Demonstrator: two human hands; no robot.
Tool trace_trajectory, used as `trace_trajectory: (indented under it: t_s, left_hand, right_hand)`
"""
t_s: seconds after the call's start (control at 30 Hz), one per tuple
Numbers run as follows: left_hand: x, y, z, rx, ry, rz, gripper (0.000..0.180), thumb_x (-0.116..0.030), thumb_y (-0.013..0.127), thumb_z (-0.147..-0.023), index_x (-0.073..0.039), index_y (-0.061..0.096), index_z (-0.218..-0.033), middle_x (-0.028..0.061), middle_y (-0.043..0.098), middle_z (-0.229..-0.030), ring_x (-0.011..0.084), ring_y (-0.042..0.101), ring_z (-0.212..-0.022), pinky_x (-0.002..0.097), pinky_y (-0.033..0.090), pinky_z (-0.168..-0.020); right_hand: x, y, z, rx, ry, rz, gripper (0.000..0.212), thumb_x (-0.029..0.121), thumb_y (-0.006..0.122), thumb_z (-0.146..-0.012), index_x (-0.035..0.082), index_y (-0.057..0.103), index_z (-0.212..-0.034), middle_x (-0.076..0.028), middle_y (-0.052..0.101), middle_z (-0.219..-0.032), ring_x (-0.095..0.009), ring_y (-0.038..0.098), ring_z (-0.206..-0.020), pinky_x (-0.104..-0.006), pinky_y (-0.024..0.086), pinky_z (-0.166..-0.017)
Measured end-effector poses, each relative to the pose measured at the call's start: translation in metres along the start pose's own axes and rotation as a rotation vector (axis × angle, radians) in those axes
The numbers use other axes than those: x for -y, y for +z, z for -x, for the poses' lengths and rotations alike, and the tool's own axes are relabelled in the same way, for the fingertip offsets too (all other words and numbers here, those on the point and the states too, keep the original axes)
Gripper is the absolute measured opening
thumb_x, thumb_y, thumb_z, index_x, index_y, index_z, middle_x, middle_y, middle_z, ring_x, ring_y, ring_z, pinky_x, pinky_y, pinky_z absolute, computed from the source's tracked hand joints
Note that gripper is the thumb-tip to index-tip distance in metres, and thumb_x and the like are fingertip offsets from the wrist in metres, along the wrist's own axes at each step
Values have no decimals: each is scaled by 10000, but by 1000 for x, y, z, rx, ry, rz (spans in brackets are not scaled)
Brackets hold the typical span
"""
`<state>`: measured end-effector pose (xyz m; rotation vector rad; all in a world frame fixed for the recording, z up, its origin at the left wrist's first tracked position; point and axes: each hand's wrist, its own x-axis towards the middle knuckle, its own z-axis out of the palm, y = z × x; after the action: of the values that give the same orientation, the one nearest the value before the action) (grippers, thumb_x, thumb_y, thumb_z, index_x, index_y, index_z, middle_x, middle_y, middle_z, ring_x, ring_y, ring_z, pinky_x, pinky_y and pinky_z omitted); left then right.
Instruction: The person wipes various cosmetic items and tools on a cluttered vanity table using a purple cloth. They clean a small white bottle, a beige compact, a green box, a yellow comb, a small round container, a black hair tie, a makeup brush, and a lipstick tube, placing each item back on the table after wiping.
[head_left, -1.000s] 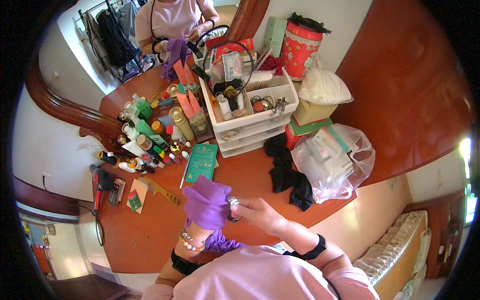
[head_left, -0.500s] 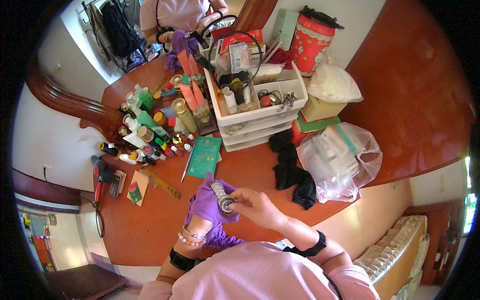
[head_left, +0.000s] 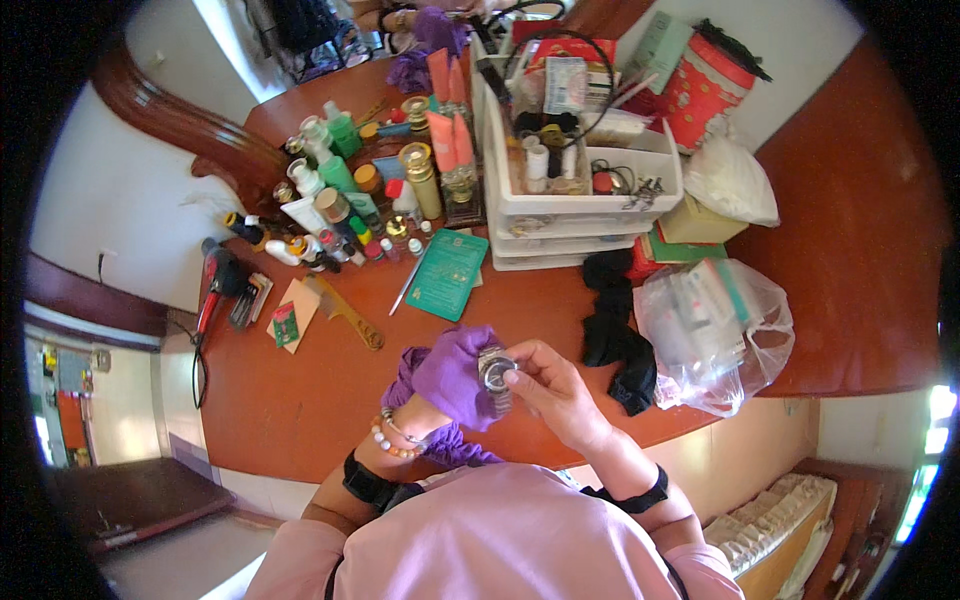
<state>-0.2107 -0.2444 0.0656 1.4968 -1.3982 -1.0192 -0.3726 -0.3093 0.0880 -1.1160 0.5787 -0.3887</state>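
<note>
Right hand (head_left: 560,390) pinches the silver watch (head_left: 495,373) by its case, thumb over the face. Watch sits against the purple cloth (head_left: 450,375), above the near edge of the brown table (head_left: 300,420). Left hand (head_left: 424,410) is mostly under that cloth; its fingers are hidden, grip cannot be told. Stage, as judged: cloth draped and watch in contact, done; neither yet laid down.

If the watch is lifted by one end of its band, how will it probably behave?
The watch probably hangs floppy: its band looks like jointed metal. It may feel heavy for its size, seeming mostly metal. Being shiny, it could be slippery.
</note>
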Motion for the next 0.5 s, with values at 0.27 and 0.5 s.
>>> trace_trajectory:
  t_s: [0.27, 0.5]
  left_hand:
    - [-32, -4, -9, 288, -193, -165, 380, -237, 722, -667, -62, 559, -963, 124, 599, -993, 286, 560, -935, 370, 444, -829]
    - [20, 5, 1, -165, 68, -260, 332, -130, 719, -701, -36, 553, -972, 20, 593, -705, 171, 589, -647, 316, 492, -652]
  right_hand:
    - [0, 12, 1, -148, -185, -2, 176, 123, 533, -920, 55, 512, -1081, 31, 541, -785, -6, 355, -527, -157, 277, -454]
    - [10, 7, 8, -82, -4, -31, 204, 93, 521, -921, -8, 512, -1098, -52, 600, -978, -96, 543, -889, -236, 444, -785]
